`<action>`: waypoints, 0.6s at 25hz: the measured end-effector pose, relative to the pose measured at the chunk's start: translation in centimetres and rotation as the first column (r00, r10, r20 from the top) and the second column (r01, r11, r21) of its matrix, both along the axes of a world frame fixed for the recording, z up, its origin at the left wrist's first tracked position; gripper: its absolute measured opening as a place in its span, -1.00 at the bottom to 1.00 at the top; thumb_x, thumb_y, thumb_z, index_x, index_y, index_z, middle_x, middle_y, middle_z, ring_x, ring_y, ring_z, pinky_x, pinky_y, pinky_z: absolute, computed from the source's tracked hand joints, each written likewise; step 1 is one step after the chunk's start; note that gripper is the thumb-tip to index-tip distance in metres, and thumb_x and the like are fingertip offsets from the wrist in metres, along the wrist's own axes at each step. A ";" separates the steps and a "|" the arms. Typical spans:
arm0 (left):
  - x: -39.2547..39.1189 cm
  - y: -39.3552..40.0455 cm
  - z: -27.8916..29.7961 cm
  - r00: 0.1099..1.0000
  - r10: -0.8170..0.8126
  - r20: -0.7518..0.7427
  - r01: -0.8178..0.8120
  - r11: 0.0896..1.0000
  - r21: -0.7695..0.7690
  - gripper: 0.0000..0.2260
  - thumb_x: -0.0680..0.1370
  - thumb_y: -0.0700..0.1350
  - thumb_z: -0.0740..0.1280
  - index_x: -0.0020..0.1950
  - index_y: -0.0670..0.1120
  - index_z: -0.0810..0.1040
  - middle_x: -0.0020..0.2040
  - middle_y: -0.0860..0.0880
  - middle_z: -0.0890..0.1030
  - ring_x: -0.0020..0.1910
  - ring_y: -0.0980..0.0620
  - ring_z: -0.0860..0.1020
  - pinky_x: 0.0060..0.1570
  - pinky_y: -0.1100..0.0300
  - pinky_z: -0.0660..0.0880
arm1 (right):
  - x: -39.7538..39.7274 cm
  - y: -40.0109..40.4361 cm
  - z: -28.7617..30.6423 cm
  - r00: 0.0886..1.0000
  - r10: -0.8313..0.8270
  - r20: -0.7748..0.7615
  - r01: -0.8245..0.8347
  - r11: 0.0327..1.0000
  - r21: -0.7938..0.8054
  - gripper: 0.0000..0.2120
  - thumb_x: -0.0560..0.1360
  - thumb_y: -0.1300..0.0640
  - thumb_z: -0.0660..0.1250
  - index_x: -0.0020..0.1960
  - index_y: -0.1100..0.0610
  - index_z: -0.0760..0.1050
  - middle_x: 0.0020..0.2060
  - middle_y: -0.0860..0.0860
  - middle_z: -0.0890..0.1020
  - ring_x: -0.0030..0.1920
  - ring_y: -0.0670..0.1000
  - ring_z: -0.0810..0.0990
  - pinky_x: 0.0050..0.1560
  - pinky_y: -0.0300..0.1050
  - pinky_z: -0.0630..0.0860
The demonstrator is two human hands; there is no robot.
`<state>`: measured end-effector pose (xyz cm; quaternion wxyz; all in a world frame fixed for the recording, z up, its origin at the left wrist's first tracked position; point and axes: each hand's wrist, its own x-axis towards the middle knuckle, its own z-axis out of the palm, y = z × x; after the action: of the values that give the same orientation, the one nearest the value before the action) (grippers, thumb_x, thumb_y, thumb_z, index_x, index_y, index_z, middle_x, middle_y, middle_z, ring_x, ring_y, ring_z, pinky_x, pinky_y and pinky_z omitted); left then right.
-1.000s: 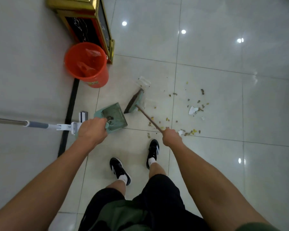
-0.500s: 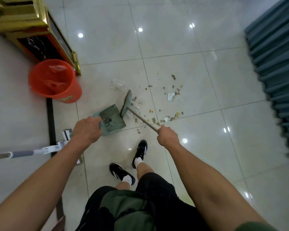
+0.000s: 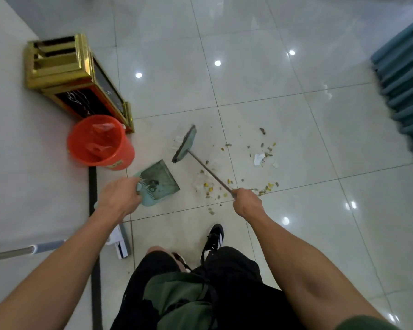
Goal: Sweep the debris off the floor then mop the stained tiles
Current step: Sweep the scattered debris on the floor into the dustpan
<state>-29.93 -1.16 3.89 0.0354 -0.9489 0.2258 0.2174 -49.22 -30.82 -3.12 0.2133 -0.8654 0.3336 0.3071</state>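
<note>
My left hand [image 3: 119, 195] grips the handle of a pale green dustpan [image 3: 161, 181] held low over the tiles, its mouth facing right. My right hand [image 3: 246, 202] is closed around the thin stick of a green-headed broom [image 3: 185, 145], whose head sits on the floor beyond the dustpan. Scattered debris [image 3: 260, 151], with yellow and brown bits and white paper scraps, lies on the pale glossy tiles to the right of the broom and in front of my right hand. A flat mop [image 3: 121, 244] leans at lower left, its head on the floor by my feet.
An orange bucket [image 3: 100, 141] stands left of the dustpan. Behind it is a gold-trimmed bin [image 3: 65, 75] against the white wall. A teal pleated curtain [image 3: 405, 91] hangs at the right edge. My black shoes [image 3: 214, 239] stand just behind the debris.
The view has tilted up and shifted. The broom head has swung farther away from the dustpan, out over the floor. Both hands keep their holds.
</note>
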 end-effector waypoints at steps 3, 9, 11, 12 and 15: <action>2.5 0.4 -0.2 1.000 0.018 0.000 -0.018 1.000 0.010 -0.87 0.44 -0.13 0.30 -0.06 0.06 0.55 -0.31 0.05 0.48 -0.36 -0.01 0.43 -0.39 0.16 0.32 | 4.9 0.3 -0.1 1.000 -0.005 0.010 0.004 0.999 0.034 -0.62 0.54 0.29 0.17 0.30 0.07 0.53 -0.02 0.09 0.62 -0.12 0.12 0.61 -0.16 -0.07 0.55; 9.5 1.4 -1.5 0.996 0.038 -0.083 -0.039 0.999 -0.008 -0.87 0.46 -0.13 0.30 -0.04 0.05 0.55 -0.23 0.02 0.56 -0.31 -0.02 0.47 -0.35 0.14 0.39 | 16.8 3.2 -0.9 0.962 -0.270 0.051 0.257 0.948 0.187 -0.79 0.52 0.17 0.23 0.07 0.22 0.57 -0.12 0.12 0.61 -0.17 0.14 0.63 -0.22 -0.06 0.61; 12.0 2.1 -2.2 0.993 0.033 -0.110 -0.036 0.999 -0.028 -0.87 0.47 -0.12 0.28 -0.03 0.06 0.55 -0.18 -0.01 0.60 -0.25 -0.05 0.54 -0.24 0.09 0.53 | 20.6 4.6 -1.6 0.960 -0.279 0.040 0.266 0.944 0.197 -0.80 0.55 0.17 0.22 0.08 0.24 0.54 -0.04 0.16 0.61 -0.11 0.18 0.63 -0.16 -0.01 0.61; 13.1 2.2 -2.5 0.993 0.029 -0.112 -0.032 0.999 -0.032 -0.87 0.47 -0.11 0.28 -0.03 0.07 0.55 -0.15 -0.02 0.61 -0.22 -0.07 0.56 -0.20 0.06 0.55 | 22.0 5.0 -1.9 0.960 -0.278 0.034 0.266 0.943 0.200 -0.80 0.57 0.18 0.22 0.09 0.26 0.54 -0.01 0.19 0.61 -0.06 0.21 0.63 -0.12 0.01 0.61; 16.4 2.2 -3.1 0.991 -0.005 -0.130 0.001 1.000 -0.030 -0.85 0.48 -0.12 0.28 -0.01 0.06 0.57 -0.12 -0.04 0.62 -0.18 -0.08 0.58 -0.17 0.05 0.57 | 24.6 5.4 -3.1 0.977 -0.213 -0.010 0.212 0.961 0.177 -0.78 0.57 0.28 0.19 0.16 0.27 0.52 0.06 0.22 0.59 0.01 0.23 0.62 -0.03 0.03 0.61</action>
<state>-13.57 1.04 0.75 0.0069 -0.9328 0.2323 0.2754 -24.63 -25.45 -6.18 0.3226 -0.8035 0.3950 0.3070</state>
